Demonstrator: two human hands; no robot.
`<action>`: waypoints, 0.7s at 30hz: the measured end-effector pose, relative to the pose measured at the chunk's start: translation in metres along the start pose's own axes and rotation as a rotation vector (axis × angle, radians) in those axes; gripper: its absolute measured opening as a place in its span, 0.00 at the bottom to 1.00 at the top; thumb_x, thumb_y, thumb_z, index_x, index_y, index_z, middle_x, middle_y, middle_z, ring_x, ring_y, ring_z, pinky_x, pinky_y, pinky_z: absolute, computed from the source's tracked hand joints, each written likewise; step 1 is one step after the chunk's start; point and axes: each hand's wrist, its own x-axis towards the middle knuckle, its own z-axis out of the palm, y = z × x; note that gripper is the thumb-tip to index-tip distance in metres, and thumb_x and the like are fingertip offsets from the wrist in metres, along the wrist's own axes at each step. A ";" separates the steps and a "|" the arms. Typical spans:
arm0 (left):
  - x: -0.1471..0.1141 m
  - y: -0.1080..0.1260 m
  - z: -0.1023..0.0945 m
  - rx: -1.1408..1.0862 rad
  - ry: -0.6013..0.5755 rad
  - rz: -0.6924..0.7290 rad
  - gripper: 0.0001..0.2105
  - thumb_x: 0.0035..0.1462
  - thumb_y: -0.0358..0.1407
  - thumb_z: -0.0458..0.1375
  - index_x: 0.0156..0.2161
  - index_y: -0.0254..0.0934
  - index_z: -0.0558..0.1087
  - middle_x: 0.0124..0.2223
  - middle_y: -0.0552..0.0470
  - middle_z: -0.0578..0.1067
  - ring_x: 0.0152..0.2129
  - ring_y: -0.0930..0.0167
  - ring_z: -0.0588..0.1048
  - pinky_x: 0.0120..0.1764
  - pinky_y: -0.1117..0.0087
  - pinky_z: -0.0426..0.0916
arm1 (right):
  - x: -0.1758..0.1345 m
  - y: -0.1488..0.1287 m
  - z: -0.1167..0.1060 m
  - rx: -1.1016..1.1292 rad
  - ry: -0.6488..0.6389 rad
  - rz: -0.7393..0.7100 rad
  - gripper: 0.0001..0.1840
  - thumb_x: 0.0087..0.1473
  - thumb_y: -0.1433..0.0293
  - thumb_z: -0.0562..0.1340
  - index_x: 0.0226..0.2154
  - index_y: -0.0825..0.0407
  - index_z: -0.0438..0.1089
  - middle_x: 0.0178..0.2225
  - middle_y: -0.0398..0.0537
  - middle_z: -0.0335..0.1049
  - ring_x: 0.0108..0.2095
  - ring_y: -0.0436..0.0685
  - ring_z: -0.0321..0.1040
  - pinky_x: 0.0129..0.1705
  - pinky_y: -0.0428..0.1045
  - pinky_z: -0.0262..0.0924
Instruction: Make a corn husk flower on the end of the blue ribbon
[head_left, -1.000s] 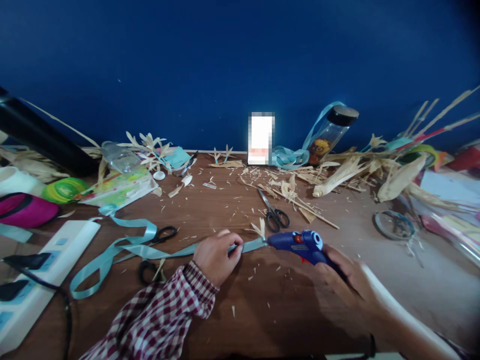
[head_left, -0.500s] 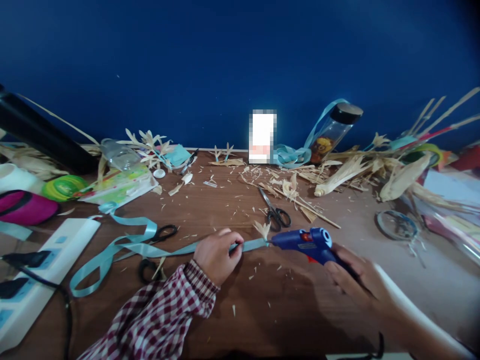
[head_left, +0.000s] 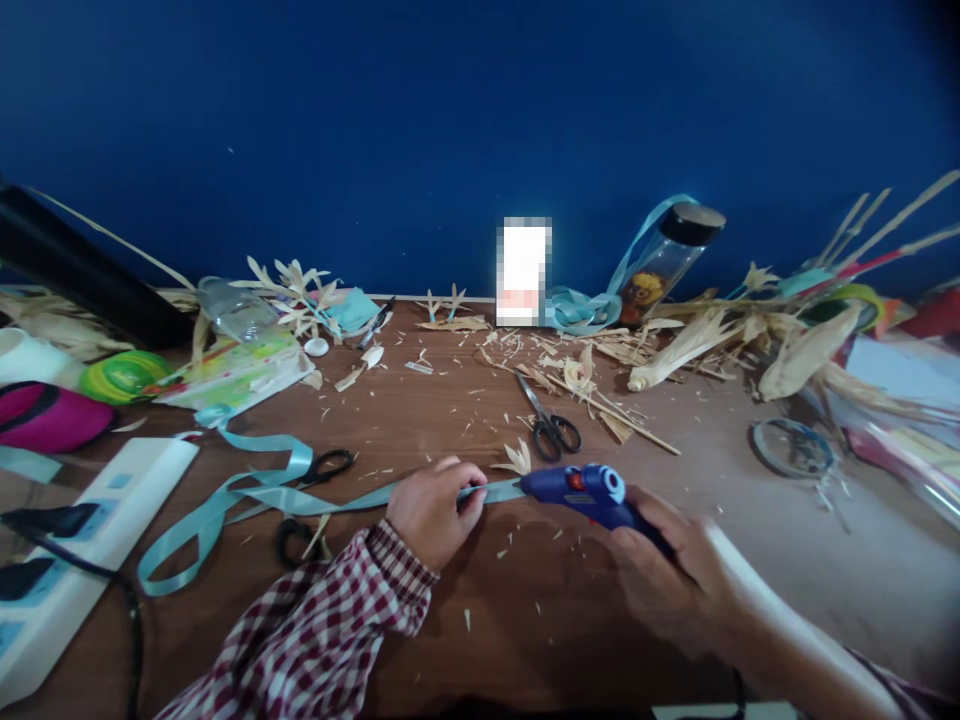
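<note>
My left hand [head_left: 439,512] is closed, pinching a light blue ribbon [head_left: 360,500] that trails off to the left in loops. In my right hand [head_left: 667,545] is a blue glue gun [head_left: 577,487], gripped by its handle and pointing left. Its nozzle is over the ribbon's right end, and the tip itself cannot be made out. A small pale husk flower [head_left: 516,458] lies just above the nozzle. Black-handled scissors [head_left: 556,435] rest beyond the glue gun. A second pair of scissors [head_left: 330,466] lies partly under the ribbon, left of my left hand.
A white power strip [head_left: 112,540] with black plugs lies at the left. Along the blue wall are husk flowers [head_left: 289,285], a ribbon coil [head_left: 581,310], a tilted jar [head_left: 660,265] and corn husks [head_left: 682,345]. A clear tape roll [head_left: 793,448] is at the right. Scraps litter the table.
My right hand has moved the glue gun left along the ribbon, towards my left hand. The nozzle now covers the ribbon's end. My left hand stays in place.
</note>
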 end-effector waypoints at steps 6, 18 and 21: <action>0.000 0.000 0.000 -0.005 -0.015 -0.005 0.06 0.54 0.34 0.54 0.34 0.42 0.73 0.33 0.54 0.75 0.28 0.72 0.73 0.31 0.72 0.61 | 0.004 0.009 0.004 -0.075 -0.026 0.027 0.18 0.59 0.61 0.49 0.45 0.55 0.64 0.22 0.45 0.71 0.20 0.54 0.67 0.21 0.45 0.58; 0.000 0.001 0.000 0.002 0.005 0.006 0.06 0.54 0.33 0.54 0.33 0.41 0.73 0.32 0.54 0.74 0.27 0.72 0.71 0.30 0.72 0.61 | -0.006 0.008 -0.004 0.007 0.081 0.017 0.17 0.58 0.62 0.52 0.45 0.53 0.65 0.25 0.44 0.71 0.24 0.54 0.67 0.26 0.46 0.62; -0.001 0.001 -0.001 -0.019 0.028 0.038 0.05 0.54 0.32 0.54 0.34 0.40 0.72 0.33 0.53 0.73 0.29 0.71 0.71 0.32 0.72 0.62 | -0.009 0.009 -0.007 -0.005 0.114 0.015 0.18 0.58 0.60 0.51 0.43 0.53 0.66 0.26 0.46 0.71 0.26 0.56 0.67 0.25 0.46 0.61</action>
